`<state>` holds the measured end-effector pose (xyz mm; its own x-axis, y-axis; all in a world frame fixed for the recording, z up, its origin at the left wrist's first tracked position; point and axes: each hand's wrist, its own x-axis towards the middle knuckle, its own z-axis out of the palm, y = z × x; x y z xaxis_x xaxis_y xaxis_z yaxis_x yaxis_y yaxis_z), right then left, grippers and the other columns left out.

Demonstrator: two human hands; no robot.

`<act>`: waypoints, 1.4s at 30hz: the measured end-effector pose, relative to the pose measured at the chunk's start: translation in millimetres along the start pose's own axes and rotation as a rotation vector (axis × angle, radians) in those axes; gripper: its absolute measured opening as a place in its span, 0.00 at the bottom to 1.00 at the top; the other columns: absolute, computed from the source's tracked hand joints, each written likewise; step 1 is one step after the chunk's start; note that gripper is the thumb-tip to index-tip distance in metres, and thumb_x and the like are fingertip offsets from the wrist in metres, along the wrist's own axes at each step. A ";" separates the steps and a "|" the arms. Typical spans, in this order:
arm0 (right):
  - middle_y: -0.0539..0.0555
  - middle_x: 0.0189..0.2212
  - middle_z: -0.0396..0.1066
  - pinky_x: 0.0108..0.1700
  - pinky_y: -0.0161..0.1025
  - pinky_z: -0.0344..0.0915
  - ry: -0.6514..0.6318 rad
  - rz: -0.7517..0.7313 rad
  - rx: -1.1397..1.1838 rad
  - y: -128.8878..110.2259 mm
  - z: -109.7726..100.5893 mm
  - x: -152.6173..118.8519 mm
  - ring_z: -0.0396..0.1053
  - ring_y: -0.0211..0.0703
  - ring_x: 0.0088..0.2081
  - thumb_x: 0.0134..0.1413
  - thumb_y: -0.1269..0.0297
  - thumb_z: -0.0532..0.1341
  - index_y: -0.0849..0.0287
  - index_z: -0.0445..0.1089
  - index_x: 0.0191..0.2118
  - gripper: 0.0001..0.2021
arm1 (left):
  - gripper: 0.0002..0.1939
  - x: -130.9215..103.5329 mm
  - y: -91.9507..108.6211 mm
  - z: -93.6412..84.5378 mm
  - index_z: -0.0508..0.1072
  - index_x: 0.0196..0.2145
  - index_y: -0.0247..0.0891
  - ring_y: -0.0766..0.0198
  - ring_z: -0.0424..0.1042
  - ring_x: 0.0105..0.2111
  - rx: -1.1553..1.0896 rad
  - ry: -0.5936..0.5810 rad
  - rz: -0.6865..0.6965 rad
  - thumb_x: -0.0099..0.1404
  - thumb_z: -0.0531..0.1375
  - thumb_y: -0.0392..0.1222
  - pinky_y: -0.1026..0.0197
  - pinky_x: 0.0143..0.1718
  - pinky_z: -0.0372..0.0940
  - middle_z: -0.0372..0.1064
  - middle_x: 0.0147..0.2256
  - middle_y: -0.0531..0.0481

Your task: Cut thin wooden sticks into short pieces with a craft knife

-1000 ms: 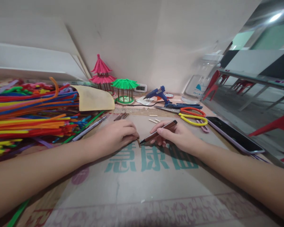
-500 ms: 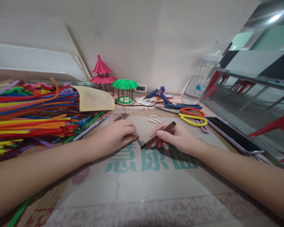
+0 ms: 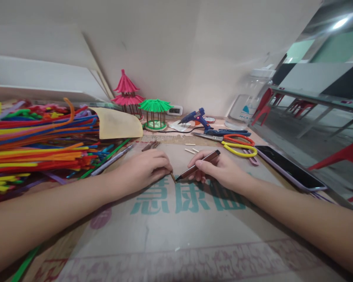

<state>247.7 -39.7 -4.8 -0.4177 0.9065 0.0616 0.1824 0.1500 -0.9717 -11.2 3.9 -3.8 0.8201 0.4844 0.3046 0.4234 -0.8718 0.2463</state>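
Observation:
My left hand [image 3: 153,166] is closed in a pinch around the end of a thin, short brown stick [image 3: 173,177], whose free end points toward the pen. In my right hand [image 3: 207,168] is a brown marker pen [image 3: 198,164], held in a writing grip with its dark tip down and left, at or very near the stick. Several pale short sticks [image 3: 190,151] lie just beyond my right hand. A small pile of brown sticks [image 3: 150,145] sits behind my left hand. Under both hands is a printed translucent sheet [image 3: 164,235].
Bundles of coloured pipe cleaners [image 3: 41,149] fill the left side. At the back stand a pink pagoda model [image 3: 126,92], a green-roofed pavilion model [image 3: 155,111] and a glue gun [image 3: 197,116]. Scissors [image 3: 238,147], a phone [image 3: 291,166] and a plastic bottle [image 3: 245,103] are at right.
The marker's tip has shifted slightly upward near the stick. My left hand keeps its pinch, almost unmoved.

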 end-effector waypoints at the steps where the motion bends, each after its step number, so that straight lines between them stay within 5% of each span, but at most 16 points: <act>1: 0.52 0.27 0.77 0.27 0.36 0.68 -0.002 0.003 0.000 -0.1 -0.1 0.1 0.72 0.39 0.25 0.60 0.50 0.63 0.58 0.72 0.36 0.14 | 0.07 -0.1 0.0 0.0 0.77 0.39 0.39 0.62 0.73 0.41 0.000 0.001 -0.004 0.73 0.58 0.37 0.61 0.44 0.64 0.74 0.40 0.50; 28: 0.51 0.26 0.76 0.27 0.35 0.67 0.010 0.012 -0.003 0.0 0.7 -0.2 0.71 0.38 0.26 0.59 0.49 0.64 0.57 0.72 0.37 0.15 | 0.10 0.1 2.7 -1.3 0.77 0.40 0.40 0.61 0.73 0.42 0.015 -0.001 0.000 0.74 0.55 0.38 0.60 0.44 0.65 0.75 0.41 0.49; 42: 0.53 0.29 0.78 0.28 0.36 0.69 0.073 0.018 0.000 -2.9 1.9 -1.2 0.71 0.39 0.26 0.61 0.51 0.63 0.57 0.72 0.40 0.13 | 0.21 0.6 21.8 -5.2 0.76 0.44 0.39 0.52 0.69 0.46 0.071 -0.065 -0.186 0.64 0.64 0.58 0.52 0.47 0.62 0.71 0.44 0.46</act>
<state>246.0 -42.0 -2.4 -0.3484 0.9354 0.0610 0.1887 0.1337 -0.9729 -3.5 -14.5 6.5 0.7476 0.6335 0.1997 0.5938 -0.7721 0.2264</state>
